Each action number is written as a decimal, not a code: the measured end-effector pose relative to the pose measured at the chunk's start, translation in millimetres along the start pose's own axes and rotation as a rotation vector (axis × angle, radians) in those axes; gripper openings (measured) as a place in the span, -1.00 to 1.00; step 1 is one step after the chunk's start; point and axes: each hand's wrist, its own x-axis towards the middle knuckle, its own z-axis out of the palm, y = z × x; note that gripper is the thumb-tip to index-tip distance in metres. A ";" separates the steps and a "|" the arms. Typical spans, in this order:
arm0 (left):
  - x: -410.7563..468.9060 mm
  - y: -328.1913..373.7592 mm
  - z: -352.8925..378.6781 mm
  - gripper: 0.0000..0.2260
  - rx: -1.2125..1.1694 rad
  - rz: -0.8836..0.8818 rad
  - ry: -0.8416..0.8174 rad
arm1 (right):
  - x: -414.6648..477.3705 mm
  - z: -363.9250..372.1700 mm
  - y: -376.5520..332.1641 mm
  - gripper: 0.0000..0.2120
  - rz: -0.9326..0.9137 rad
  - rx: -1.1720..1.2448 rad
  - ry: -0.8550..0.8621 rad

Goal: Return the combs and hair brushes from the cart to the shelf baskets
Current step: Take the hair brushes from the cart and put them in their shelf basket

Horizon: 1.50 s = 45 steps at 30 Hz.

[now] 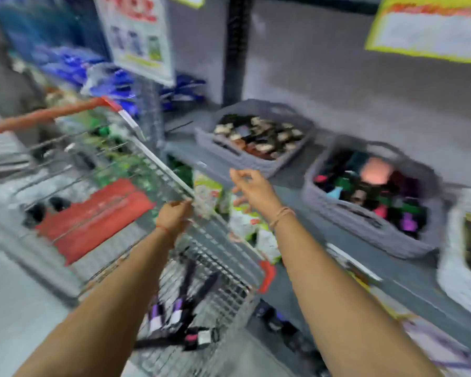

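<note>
Wire shopping cart with red trim (215, 240) sits hard against the grey shelf (297, 202), keeping reaches short. Grey woven baskets (365, 221) hold mixed items. Dark combs and brushes (185, 308) lie in the cart. Left hand (174, 216) clamps the cart rim, likely steadying; right hand (252, 186) is open, empty, beside the shelf edge.

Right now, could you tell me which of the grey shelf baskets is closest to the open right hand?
The left grey basket, holding mostly dark and cream items, sits just beyond the right hand; the other grey basket lies farther right.

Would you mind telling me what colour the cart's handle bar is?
The handle bar is orange-red, seen best in the head view.
</note>
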 end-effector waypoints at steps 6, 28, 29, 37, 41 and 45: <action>21.0 -114.1 -65.9 -0.65 -0.185 -0.394 0.147 | 51.9 97.6 73.1 -0.48 0.412 -0.205 -0.578; 118.6 -311.1 -29.3 -0.24 0.457 -0.755 0.285 | 114.0 266.8 287.9 -0.46 0.620 -0.453 -0.249; 119.6 -314.7 -27.7 -0.26 0.468 -0.730 0.292 | 118.8 269.2 284.6 -0.47 0.598 -0.410 -0.204; 113.0 -315.7 -57.6 -0.76 -0.816 -0.762 0.567 | 172.3 279.0 262.6 -0.69 0.358 -0.441 -0.594; 119.0 -310.3 -59.3 -0.78 -0.809 -0.808 0.511 | 184.2 271.9 271.5 -0.86 0.525 -0.325 -0.419; 132.5 -319.6 -53.1 -0.61 -0.450 -0.909 0.741 | 181.1 261.4 285.9 -0.88 0.509 -0.439 -0.283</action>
